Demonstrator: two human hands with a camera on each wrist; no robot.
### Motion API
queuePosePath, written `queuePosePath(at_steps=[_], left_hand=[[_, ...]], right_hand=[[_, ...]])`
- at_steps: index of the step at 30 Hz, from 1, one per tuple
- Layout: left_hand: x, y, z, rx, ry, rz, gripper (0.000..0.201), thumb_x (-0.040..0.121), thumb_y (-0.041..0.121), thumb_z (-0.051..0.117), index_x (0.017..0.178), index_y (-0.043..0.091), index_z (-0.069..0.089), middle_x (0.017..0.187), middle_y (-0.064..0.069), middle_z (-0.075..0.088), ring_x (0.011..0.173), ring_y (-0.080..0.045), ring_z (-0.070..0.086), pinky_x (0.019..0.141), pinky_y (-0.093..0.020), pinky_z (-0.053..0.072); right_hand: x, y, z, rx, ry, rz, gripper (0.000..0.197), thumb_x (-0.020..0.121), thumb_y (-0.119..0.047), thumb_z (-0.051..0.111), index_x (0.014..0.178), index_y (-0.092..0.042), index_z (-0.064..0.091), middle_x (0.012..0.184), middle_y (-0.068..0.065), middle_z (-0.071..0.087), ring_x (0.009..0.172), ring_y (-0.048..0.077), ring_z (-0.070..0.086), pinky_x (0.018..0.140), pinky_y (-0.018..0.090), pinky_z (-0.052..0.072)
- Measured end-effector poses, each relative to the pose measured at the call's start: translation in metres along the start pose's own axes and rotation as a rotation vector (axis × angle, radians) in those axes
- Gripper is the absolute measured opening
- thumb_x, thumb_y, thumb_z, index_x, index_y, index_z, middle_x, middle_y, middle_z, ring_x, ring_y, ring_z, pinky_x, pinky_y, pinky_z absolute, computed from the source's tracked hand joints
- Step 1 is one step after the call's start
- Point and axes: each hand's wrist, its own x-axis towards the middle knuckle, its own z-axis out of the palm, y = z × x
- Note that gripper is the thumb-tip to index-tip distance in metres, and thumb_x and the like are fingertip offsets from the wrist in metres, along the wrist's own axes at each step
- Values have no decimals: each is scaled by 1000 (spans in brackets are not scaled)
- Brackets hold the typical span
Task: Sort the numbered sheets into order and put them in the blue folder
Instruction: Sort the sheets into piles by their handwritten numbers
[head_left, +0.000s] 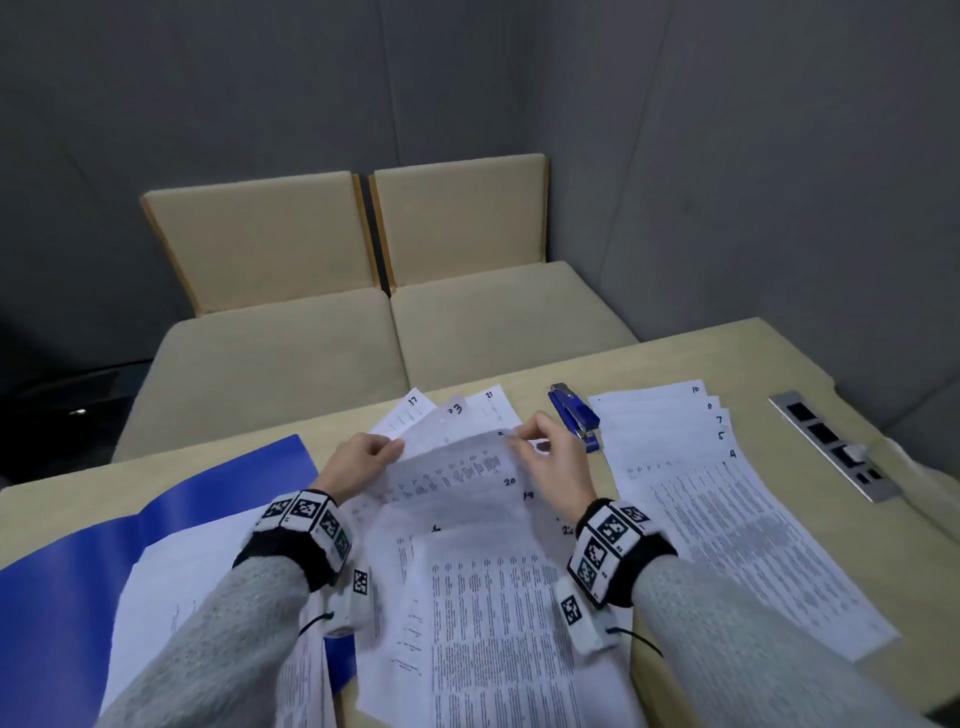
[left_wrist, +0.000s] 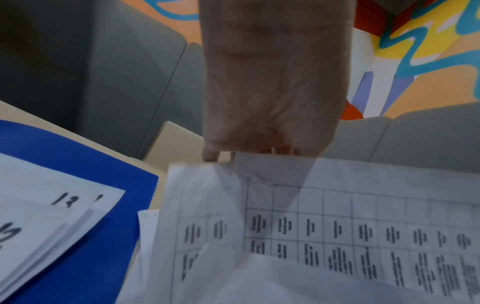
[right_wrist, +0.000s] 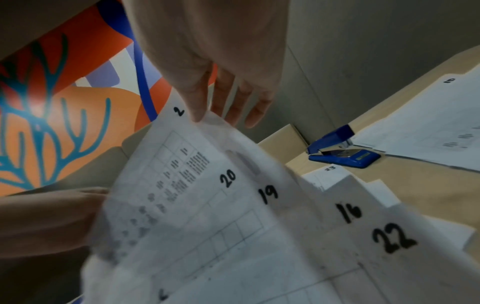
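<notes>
Both hands lift one printed sheet by its top edge above a loose pile at the table's middle. My left hand pinches the sheet's left corner. My right hand pinches the right corner, where a written 2 shows and the rest is hidden. Under it lie sheets marked 20, 19, 16 and 22. Sheets 17, 23 and 21 fan out behind. The blue folder lies open at the left, with sheets marked 13 stacked on it.
A fanned stack marked 10 down to 4 lies to the right. A blue stapler sits between it and my right hand. A metal socket panel is set in the table's far right. Beige seats stand beyond the table.
</notes>
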Motion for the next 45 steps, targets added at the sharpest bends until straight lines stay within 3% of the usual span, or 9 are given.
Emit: queuePosePath(at_steps=[3, 6, 18, 21, 25, 31, 36, 39, 45], left_hand=[[3, -13, -1, 39, 21, -8, 35, 96, 40, 49, 88, 10, 65, 80, -5, 62, 75, -19, 54, 65, -30, 37], [-4, -15, -3, -42, 32, -11, 27, 93, 39, 55, 113, 22, 61, 105, 2, 62, 101, -17, 57, 79, -27, 42], [-2, 4, 20, 270, -115, -127, 56, 87, 41, 62, 132, 11, 47, 120, -9, 61, 110, -23, 56, 91, -30, 41], [0, 3, 22, 484, -117, -128, 26, 89, 32, 57, 104, 10, 61, 113, -12, 62, 109, -28, 57, 83, -29, 44], [-9, 5, 11, 393, 47, -79, 12, 85, 13, 54, 76, 11, 61, 82, -11, 65, 83, -30, 63, 65, -28, 42], [-47, 44, -34, 108, 546, 140, 25, 94, 23, 56, 104, 4, 70, 88, -19, 71, 78, -32, 63, 69, -34, 44], [-84, 113, -70, 133, 788, 477, 24, 98, 10, 48, 88, -9, 59, 58, -18, 45, 56, -28, 38, 57, -34, 28], [-91, 147, -81, 116, 719, 557, 18, 97, 8, 47, 94, 0, 62, 68, -20, 58, 63, -36, 51, 59, -38, 35], [-97, 194, -61, -81, 138, 496, 23, 98, 22, 47, 89, 25, 69, 80, 10, 67, 71, -6, 59, 67, -25, 46]], right_hand=[[-3, -9, 6, -63, -6, -76, 17, 88, -23, 63, 73, -20, 55, 82, 1, 63, 76, 9, 55, 61, 10, 37], [2, -15, 6, 28, 38, -57, 17, 86, -17, 65, 73, -11, 56, 71, -7, 60, 67, 6, 51, 60, 14, 38], [-17, -6, -18, 151, 15, 12, 22, 79, -1, 67, 67, -13, 54, 68, -1, 60, 62, 3, 54, 64, 13, 45], [-18, -10, -27, 188, 0, 11, 15, 79, 1, 67, 71, -8, 57, 75, 8, 65, 73, 11, 61, 72, 19, 49], [-11, -28, -44, 250, 65, -41, 12, 81, 1, 67, 76, -5, 59, 77, 3, 66, 75, 6, 62, 72, 16, 49], [14, -69, -74, 484, 240, -60, 18, 84, -4, 67, 78, -16, 55, 73, -3, 62, 68, 3, 58, 69, 17, 47], [23, -91, -99, 494, 242, -116, 13, 86, -3, 64, 99, -3, 63, 87, -1, 67, 84, 9, 62, 84, 22, 48], [19, -96, -111, 409, 155, -148, 7, 87, -10, 65, 93, -6, 66, 88, 3, 67, 86, 13, 60, 86, 29, 47], [14, -91, -138, 182, 102, -196, 9, 85, -28, 68, 79, -23, 65, 108, 0, 56, 107, 10, 53, 97, 19, 36]])
